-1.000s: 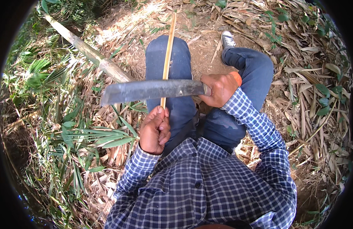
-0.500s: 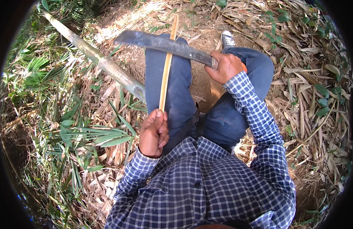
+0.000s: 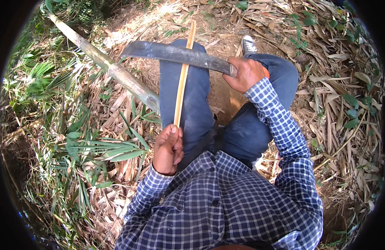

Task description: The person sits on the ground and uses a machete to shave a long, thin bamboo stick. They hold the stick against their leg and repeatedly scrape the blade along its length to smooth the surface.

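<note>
Pinched between the thumb and fingers of my left hand (image 3: 169,149) is the near end of a pale bamboo strip (image 3: 181,92). The strip runs away from me over my left thigh, past the knee. My right hand (image 3: 246,74) is wrapped round the handle of a machete (image 3: 176,53); a bit of orange shows at the back of the grip. Its long dark blade points left and lies across the strip above my left knee. Where they cross, the blade hides a short piece of the strip.
A thick bamboo pole (image 3: 117,71) slants from the upper left to beside my left leg. Green palm leaves (image 3: 113,149) lie to the left. Dry leaf litter (image 3: 338,162) covers the ground on the right. My shoe (image 3: 248,44) is ahead, beyond the right hand.
The machete blade has tilted, its tip coming slightly nearer to me. My left hand and the bamboo strip have shifted a little toward me.
</note>
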A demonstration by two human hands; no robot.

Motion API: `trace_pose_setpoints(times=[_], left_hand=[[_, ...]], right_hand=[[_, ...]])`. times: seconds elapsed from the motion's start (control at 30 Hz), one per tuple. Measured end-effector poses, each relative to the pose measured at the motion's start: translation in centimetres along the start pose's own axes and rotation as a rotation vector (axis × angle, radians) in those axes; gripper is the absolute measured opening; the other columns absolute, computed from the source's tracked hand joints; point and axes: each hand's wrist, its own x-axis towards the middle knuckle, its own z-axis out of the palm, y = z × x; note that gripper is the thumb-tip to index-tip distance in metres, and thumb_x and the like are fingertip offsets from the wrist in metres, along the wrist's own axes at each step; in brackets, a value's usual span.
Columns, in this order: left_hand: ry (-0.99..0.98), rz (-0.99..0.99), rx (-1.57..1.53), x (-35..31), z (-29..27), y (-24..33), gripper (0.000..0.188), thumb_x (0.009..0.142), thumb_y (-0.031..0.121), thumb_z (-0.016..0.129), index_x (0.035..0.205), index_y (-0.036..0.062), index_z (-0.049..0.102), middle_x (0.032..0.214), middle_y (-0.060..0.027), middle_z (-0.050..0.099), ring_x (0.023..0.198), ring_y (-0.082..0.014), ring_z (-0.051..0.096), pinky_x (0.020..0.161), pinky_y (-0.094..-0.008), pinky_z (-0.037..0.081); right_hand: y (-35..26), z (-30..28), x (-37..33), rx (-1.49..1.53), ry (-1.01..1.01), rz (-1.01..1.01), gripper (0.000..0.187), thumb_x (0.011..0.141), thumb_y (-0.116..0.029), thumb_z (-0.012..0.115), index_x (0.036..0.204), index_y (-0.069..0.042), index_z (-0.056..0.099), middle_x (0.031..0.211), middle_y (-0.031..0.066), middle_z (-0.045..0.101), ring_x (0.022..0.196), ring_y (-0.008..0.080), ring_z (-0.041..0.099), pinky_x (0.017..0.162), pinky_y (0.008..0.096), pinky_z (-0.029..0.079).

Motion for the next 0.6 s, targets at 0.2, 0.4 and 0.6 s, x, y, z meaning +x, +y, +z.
trace_pose_setpoints(times=[0.2, 0.4, 0.6], left_hand=[[0.021, 0.028, 0.055, -0.1, 0.1, 0.0, 0.021, 0.105, 0.022, 0.041, 0.093, 0.0064, 0.049, 0.055, 0.0050, 0.031, 0.036, -0.0047, 0.019, 0.032, -0.0209, 0.019], [0.044, 0.078, 0.130, 0.5, 0.5, 0.1, 0.021, 0.106, 0.021, 0.039, 0.095, 0.0065, 0.050, 0.055, 0.0060, 0.030, 0.036, -0.0037, 0.019, 0.033, -0.0207, 0.018], [0.025, 0.048, 0.135, 0.3, 0.6, 0.1, 0.021, 0.106, 0.022, 0.040, 0.095, 0.0079, 0.050, 0.056, 0.0061, 0.031, 0.036, -0.0035, 0.019, 0.033, -0.0205, 0.018]], right_hand=[[3.0, 0.2, 3.4, 0.005, 0.117, 0.248, 0.032, 0.078, -0.030, 0.066, 0.095, -0.003, 0.069, 0.064, 0.0177, 0.066, 0.058, 0.0323, 0.066, 0.059, 0.0450, 0.054], [-1.7, -0.3, -2.9, 0.181, 0.016, -0.080, 0.023, 0.071, -0.023, 0.071, 0.084, -0.005, 0.066, 0.064, 0.0159, 0.063, 0.059, 0.0350, 0.065, 0.056, 0.0411, 0.053], [-2.3, 0.8, -4.9, 0.112, 0.003, -0.333, 0.027, 0.071, -0.028, 0.074, 0.087, -0.009, 0.063, 0.063, 0.0134, 0.063, 0.058, 0.0353, 0.064, 0.052, 0.0465, 0.050]])
